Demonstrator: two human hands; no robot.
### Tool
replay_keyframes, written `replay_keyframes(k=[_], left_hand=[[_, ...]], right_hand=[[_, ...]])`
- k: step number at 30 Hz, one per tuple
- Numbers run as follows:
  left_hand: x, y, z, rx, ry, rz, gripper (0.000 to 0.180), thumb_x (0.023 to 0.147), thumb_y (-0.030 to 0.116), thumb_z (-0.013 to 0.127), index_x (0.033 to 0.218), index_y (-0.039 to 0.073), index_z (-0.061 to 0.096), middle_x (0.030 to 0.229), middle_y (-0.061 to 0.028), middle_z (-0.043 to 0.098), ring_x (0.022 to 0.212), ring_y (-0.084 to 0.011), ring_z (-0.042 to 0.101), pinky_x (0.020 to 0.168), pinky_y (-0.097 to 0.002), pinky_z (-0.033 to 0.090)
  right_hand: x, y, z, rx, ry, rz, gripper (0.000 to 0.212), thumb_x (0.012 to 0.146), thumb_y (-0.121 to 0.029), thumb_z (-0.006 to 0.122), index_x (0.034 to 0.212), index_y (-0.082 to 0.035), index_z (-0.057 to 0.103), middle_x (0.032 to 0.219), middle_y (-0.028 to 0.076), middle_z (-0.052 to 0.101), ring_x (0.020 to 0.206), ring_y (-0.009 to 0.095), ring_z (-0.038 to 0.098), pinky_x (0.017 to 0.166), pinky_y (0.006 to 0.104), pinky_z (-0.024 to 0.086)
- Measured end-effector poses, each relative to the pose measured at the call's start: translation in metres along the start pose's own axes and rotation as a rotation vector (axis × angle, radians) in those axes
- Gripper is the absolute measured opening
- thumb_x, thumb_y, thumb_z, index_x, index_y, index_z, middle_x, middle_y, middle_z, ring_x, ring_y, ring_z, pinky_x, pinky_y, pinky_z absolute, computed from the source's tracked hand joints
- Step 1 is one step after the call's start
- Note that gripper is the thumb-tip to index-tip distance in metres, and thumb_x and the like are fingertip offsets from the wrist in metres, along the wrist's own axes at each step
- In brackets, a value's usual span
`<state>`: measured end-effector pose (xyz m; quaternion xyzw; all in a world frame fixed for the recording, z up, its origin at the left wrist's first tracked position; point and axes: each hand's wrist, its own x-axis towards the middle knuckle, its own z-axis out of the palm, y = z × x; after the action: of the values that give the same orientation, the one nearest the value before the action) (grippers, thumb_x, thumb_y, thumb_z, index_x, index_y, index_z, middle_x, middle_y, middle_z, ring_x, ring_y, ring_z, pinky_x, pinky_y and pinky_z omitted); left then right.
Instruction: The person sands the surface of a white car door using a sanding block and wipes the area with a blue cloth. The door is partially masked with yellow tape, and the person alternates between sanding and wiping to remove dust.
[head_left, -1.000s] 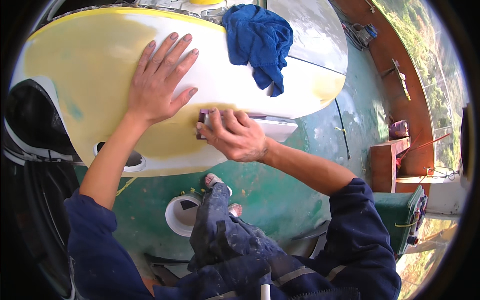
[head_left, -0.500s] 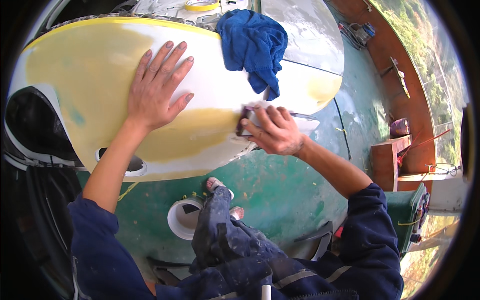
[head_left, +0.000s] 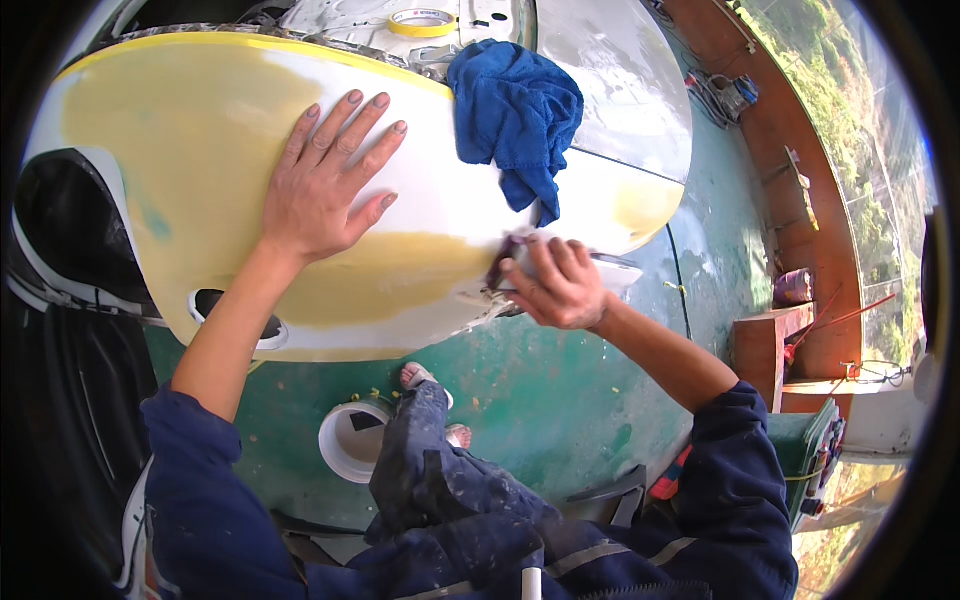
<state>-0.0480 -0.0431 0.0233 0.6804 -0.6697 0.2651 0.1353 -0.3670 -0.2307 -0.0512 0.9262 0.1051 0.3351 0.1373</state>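
Observation:
A large curved car body panel (head_left: pixel 430 205), white with tan-yellow filler patches and yellow tape along its far edge, spreads out before me. My left hand (head_left: pixel 322 190) rests flat on it, fingers spread, holding nothing. Over at the panel's right part, my right hand (head_left: pixel 562 285) is wrapped around a sanding block (head_left: pixel 503 262), dark purple at its blurred left end. The block lies against the panel's surface near a filler patch; my fingers cover most of it. Just beyond that hand, a crumpled blue cloth (head_left: pixel 515 115) is draped over the panel.
A roll of yellow tape (head_left: pixel 422 23) lies past the panel's far edge. Below, a white bucket (head_left: pixel 335 445) stands on the green floor (head_left: pixel 530 400) beside my feet. A reddish-brown low wall (head_left: pixel 800 150) runs along the right, with a wooden block (head_left: pixel 757 355) near it.
My right hand with the sanding block has shifted slightly right and down in the picture. The left hand stays flat on the panel; the whole view has shifted a little too.

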Motion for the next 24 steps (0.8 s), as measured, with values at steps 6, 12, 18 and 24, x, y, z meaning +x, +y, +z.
replay_keyframes(k=[6,12,18,24], left_hand=[[-0.009,-0.01,0.003,-0.049,-0.044,-0.002,0.061,0.103,0.038,0.056,0.16,0.018,0.05,0.17,-0.0108,0.04,0.158,-0.036,0.034,0.128,-0.0557,0.023],[-0.126,0.002,0.023,0.038,0.233,-0.477,0.067,0.111,0.041,0.038,0.164,-0.001,0.038,0.17,-0.0252,0.033,0.157,-0.0459,0.03,0.127,-0.0587,0.021],[-0.109,0.07,0.07,0.1,0.517,-0.908,0.073,0.112,0.045,0.036,0.165,-0.005,0.031,0.172,-0.0276,0.028,0.158,-0.0505,0.024,0.127,-0.0607,0.018],[-0.034,0.191,0.1,0.022,0.432,-0.935,0.078,0.11,0.047,0.035,0.164,-0.01,0.027,0.171,-0.031,0.025,0.159,-0.0521,0.022,0.127,-0.0631,0.013]], right_hand=[[0.117,-0.122,0.069,0.217,0.154,-0.102,0.045,0.087,-0.02,0.067,0.124,0.004,0.069,0.126,0.021,0.062,0.11,0.033,0.063,0.087,0.0413,0.051],[-0.008,-0.114,0.006,0.526,-0.055,0.225,0.06,0.08,-0.025,0.087,0.134,-0.007,0.069,0.131,0.023,0.061,0.107,0.036,0.062,0.085,0.0456,0.051],[-0.163,-0.089,-0.071,0.352,-0.317,0.751,0.068,0.073,-0.02,0.091,0.136,-0.009,0.069,0.127,0.022,0.061,0.105,0.041,0.063,0.087,0.051,0.054],[-0.216,-0.047,-0.09,0.374,-0.29,0.925,0.065,0.072,-0.011,0.09,0.134,-0.005,0.071,0.125,0.023,0.062,0.102,0.04,0.063,0.086,0.0481,0.056]])
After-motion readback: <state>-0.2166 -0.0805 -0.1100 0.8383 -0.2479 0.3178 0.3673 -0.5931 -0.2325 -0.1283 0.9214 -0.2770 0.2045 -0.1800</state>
